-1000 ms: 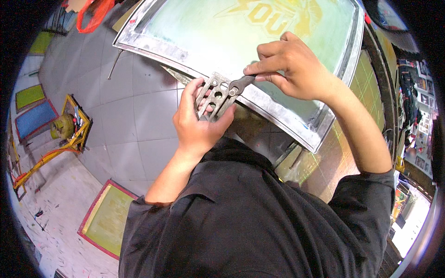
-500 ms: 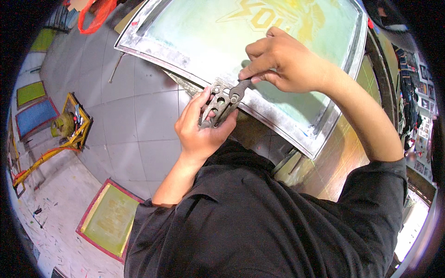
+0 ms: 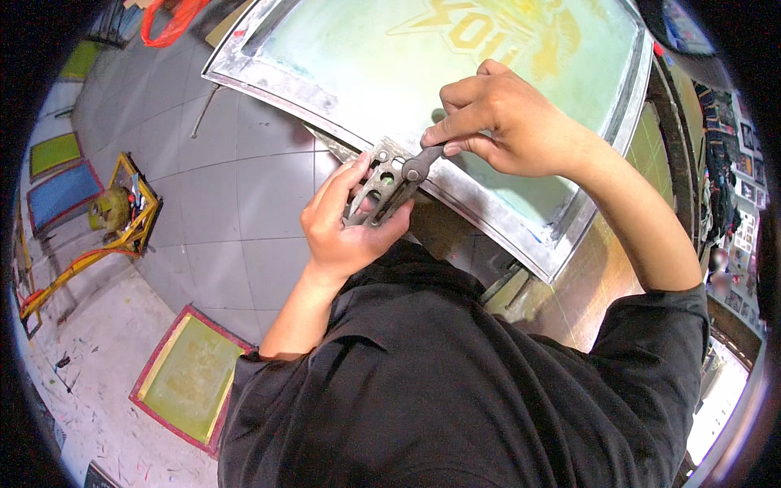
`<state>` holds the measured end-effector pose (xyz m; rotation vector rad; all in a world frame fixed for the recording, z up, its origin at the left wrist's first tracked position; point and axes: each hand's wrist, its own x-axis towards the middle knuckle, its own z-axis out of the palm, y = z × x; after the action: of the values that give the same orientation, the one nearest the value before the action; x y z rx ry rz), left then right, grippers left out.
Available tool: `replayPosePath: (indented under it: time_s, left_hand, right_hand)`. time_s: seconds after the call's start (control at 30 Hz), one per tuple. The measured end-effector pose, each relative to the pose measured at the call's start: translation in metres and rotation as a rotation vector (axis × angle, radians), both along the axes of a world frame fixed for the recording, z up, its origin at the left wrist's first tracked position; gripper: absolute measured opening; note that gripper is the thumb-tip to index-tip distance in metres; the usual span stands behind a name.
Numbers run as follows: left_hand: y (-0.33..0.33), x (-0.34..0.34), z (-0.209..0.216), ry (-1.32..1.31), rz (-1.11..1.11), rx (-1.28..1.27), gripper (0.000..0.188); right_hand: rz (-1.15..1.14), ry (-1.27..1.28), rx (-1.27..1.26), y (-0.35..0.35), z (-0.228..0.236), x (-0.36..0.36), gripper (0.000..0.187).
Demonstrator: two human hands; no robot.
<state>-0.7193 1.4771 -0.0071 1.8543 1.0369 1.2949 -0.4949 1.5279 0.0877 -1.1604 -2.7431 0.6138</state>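
Observation:
My left hand (image 3: 342, 236) is wrapped around a grey metal clamp bracket (image 3: 389, 153) with round holes and a long slot, at the near edge of a framed printing screen (image 3: 342, 122). Its thumb lies along the lower right side and its fingers along the left. Between thumb and fingers of my right hand (image 3: 508, 122) is the handle of a dark wrench (image 3: 431, 154). The wrench's head sits around a bolt (image 3: 412, 175) on the bracket's right side. How the bracket joins the screen frame cannot be seen clearly.
A yellow metal stand (image 3: 140, 211) with a round drum-like part is on the tiled floor (image 3: 215, 199) to the left. Smaller framed screens (image 3: 191, 382) lean lower left and far left. A thin metal rod (image 3: 203, 114) hangs below the big screen's left corner.
My right hand has shifted slightly right and down, and the wrench handle has swung a little clockwise about the bolt. My left hand keeps its hold on the bracket.

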Motion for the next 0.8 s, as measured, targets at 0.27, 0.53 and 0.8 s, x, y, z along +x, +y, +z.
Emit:
replayPosePath:
  time_s: [0.27,0.53,0.8]
  left_hand:
    - [-0.002,0.004,-0.003,0.036,0.046,0.055,0.056]
    - [-0.003,0.007,-0.006,-0.002,0.054,0.043,0.054]
    - [-0.004,0.008,-0.005,-0.006,0.072,-0.006,0.055]
  right_hand:
    - [-0.282,0.039,0.058,-0.039,-0.009,-0.002,0.018]
    - [-0.563,0.16,0.124,-0.084,-0.02,-0.022,0.021]
    - [-0.927,0.051,0.224,-0.121,-0.024,-0.074,0.024]
